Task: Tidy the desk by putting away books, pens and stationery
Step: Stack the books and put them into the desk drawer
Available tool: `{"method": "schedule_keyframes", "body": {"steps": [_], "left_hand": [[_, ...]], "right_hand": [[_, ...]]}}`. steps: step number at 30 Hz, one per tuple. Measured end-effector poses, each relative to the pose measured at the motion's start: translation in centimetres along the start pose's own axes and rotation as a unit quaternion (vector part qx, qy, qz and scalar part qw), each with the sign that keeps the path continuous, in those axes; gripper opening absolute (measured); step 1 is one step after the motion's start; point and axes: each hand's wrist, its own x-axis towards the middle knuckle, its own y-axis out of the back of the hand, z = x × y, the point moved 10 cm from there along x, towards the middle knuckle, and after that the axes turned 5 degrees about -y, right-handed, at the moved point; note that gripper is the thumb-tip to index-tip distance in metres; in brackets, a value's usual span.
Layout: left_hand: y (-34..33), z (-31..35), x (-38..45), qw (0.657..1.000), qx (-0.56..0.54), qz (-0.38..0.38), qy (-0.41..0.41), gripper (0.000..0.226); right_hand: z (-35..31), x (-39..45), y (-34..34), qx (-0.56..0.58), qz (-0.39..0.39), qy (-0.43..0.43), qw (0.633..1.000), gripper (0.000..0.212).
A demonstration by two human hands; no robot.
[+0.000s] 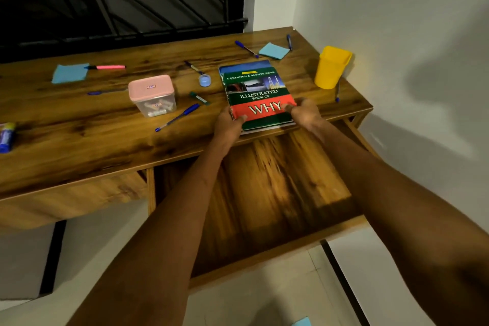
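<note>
A green and red book (258,90) titled "Illustrated Book of Why" lies on top of another book at the front edge of the wooden desk (79,124). My left hand (229,128) grips its near left corner, thumb on the cover. My right hand (304,114) grips the near right corner the same way. Just below the books, the wooden drawer (267,193) is pulled out and holds nothing visible. Several blue pens (177,117) lie scattered on the desk, along with a pink highlighter (107,67) and blue sticky notes (70,73).
A yellow pen cup (332,67) stands at the right by the white wall. A clear box with a pink lid (153,95), a small blue cap-like pot (205,80) and a glue stick (6,136) at the left edge also sit on the desk. A dark window grille runs behind.
</note>
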Motion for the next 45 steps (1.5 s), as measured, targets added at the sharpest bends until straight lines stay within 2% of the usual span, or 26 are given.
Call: {"method": "schedule_keyframes", "body": {"steps": [3,7,9,12,14,16,18,20,22,25,27,28,31,33,35,37,41,45], "left_hand": [[-0.6,-0.7,2.1,0.998,0.025,-0.01,0.051,0.039],[-0.7,-2.4,4.0,0.994,-0.004,-0.007,0.11,0.027],[-0.6,-3.2,4.6,0.991,-0.031,0.002,0.134,0.023],[-0.4,-3.6,5.2,0.988,-0.031,0.014,0.149,0.017],[-0.3,-4.0,5.4,0.988,-0.017,0.017,0.153,0.02],[-0.3,-4.1,5.7,0.989,-0.007,0.017,0.149,0.022],[-0.2,-4.2,5.8,0.989,-0.015,0.018,0.146,0.023],[-0.4,-4.3,5.8,0.989,-0.027,0.013,0.144,0.022],[-0.6,-4.2,5.4,0.987,-0.063,0.002,0.146,0.016],[-1.2,-4.0,4.2,0.969,-0.194,-0.005,0.155,0.017],[-1.4,-3.9,3.0,0.946,-0.279,-0.003,0.165,0.017],[-1.3,-3.9,2.5,0.94,-0.297,0.001,0.167,0.016],[-0.4,-4.2,1.2,0.942,-0.299,0.013,0.153,0.015],[0.0,-4.6,0.2,0.941,-0.306,0.008,0.144,0.015],[0.2,-5.0,-1.0,0.936,-0.323,-0.011,0.139,0.018],[0.3,-5.3,-2.5,0.933,-0.333,-0.044,0.132,0.024],[0.4,-5.2,-5.2,0.932,-0.316,-0.122,0.128,0.028],[0.3,-4.8,-7.5,0.932,-0.256,-0.207,0.153,0.03]], "right_hand": [[0.0,2.4,-0.9,-0.04,0.001,-0.008,0.999,0.031],[0.7,4.5,-0.5,-0.143,0.035,-0.036,0.988,0.024],[1.3,5.3,-0.9,-0.116,0.01,-0.057,0.992,0.032],[1.9,6.5,-0.4,-0.063,0.017,-0.083,0.994,0.035],[2.2,6.7,-0.2,-0.015,0.022,-0.096,0.995,0.037],[2.3,7.1,-0.4,0.013,0.01,-0.091,0.996,0.033],[2.4,7.2,-0.7,0.051,-0.009,-0.092,0.994,0.02],[2.7,7.0,-1.0,0.081,-0.03,-0.112,0.99,0.025],[3.1,6.8,-1.2,0.1,-0.054,-0.132,0.985,0.024],[3.3,6.2,-1.5,0.111,-0.088,-0.137,0.98,0.022],[3.6,5.6,-1.4,0.105,-0.1,-0.137,0.98,0.038],[3.8,5.3,-1.3,0.103,-0.105,-0.133,0.98,0.044],[4.3,3.8,-0.9,0.108,-0.115,-0.118,0.98,0.044],[4.9,2.8,-0.8,0.125,-0.118,-0.113,0.979,0.055],[5.3,1.5,-0.9,0.171,-0.125,-0.122,0.97,0.057],[5.3,0.0,-1.0,0.222,-0.135,-0.13,0.957,0.046],[7.1,-1.8,0.1,0.305,-0.117,-0.174,0.929,0.066],[9.7,-3.7,1.4,0.306,-0.101,-0.188,0.928,0.037]]}}
